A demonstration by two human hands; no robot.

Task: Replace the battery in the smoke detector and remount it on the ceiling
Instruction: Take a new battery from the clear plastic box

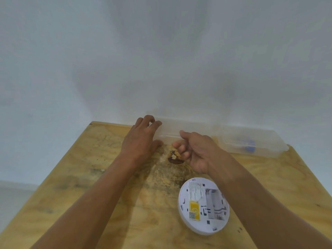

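The white round smoke detector (203,205) lies back side up on the plywood table (89,177), showing a yellow label and an open battery bay. My left hand (142,139) touches the left end of a clear plastic box (188,131) by the wall, fingers spread. Just right of it, my right hand (195,151) hovers in front of the same box with fingers loosely curled and nothing visible in it. A second clear box (251,142) to the right holds small blue items (248,145), possibly batteries.
A pale wall (161,60) rises directly behind the table's far edge. A dark knot and stain (175,158) marks the wood between my hands. The table's left edge drops to the floor (14,194).
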